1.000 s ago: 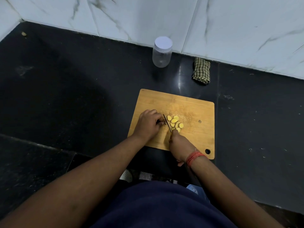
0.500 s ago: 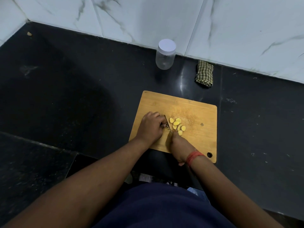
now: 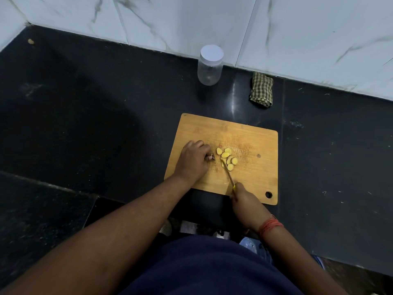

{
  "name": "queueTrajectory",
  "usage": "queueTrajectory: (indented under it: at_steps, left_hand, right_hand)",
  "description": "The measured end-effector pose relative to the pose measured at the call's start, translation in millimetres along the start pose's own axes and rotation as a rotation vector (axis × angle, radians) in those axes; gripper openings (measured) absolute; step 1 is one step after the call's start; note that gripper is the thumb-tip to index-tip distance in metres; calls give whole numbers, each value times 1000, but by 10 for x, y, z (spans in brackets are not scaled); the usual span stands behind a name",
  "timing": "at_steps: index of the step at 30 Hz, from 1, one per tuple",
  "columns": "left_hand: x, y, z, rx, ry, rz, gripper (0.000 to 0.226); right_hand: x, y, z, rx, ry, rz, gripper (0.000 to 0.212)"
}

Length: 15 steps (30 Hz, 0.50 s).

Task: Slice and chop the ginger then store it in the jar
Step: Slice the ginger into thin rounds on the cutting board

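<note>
I see my left hand on the board pinching a ginger stub, my right hand gripping the knife beside the slices. Beyond the board stand the lidded jar and a cloth.

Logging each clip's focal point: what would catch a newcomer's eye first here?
The pale wooden cutting board on the black stone counter, with yellow ginger slices at its middle. The left hand grips a ginger stub beside them; the right hand holds a yellow-handled knife. Behind stands a clear jar with white lid.
</note>
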State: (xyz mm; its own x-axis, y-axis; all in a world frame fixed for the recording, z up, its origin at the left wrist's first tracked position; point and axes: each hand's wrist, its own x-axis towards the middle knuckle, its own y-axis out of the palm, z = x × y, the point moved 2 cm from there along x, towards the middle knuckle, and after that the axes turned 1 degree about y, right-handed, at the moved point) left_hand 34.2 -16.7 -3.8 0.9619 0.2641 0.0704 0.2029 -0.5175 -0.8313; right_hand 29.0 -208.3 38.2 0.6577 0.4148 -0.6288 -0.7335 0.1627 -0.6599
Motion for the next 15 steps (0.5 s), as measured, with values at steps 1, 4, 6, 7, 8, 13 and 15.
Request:
queueTrajectory:
  at_steps: [1,4,6,7,8,13,15]
  left_hand:
    - [2,-1,1,1,2,3,3]
    - [1,-3,5,-9,10,6,4]
    - [3,-7,9,-13,8,8,4]
    - [6,-10,6,-13,5,11,4]
    - [8,-15,2,-12,4,14,4]
    - [15,-39,-19,18,5,25,3]
    - [15,-44,-19,12,11,22,3]
  right_hand:
    - [4,-21,-1,42,8,-25,38]
    - [35,-75,71,139,28,-10,30]
    - [66,-112,180,185,43,34,25]
    - [84,-127,241,198,43,46,21]
    - [104,-136,300,201,42,50,17]
    - [180,-147,486,180,49,54,17]
    - [192,-137,502,186,68,67,22]
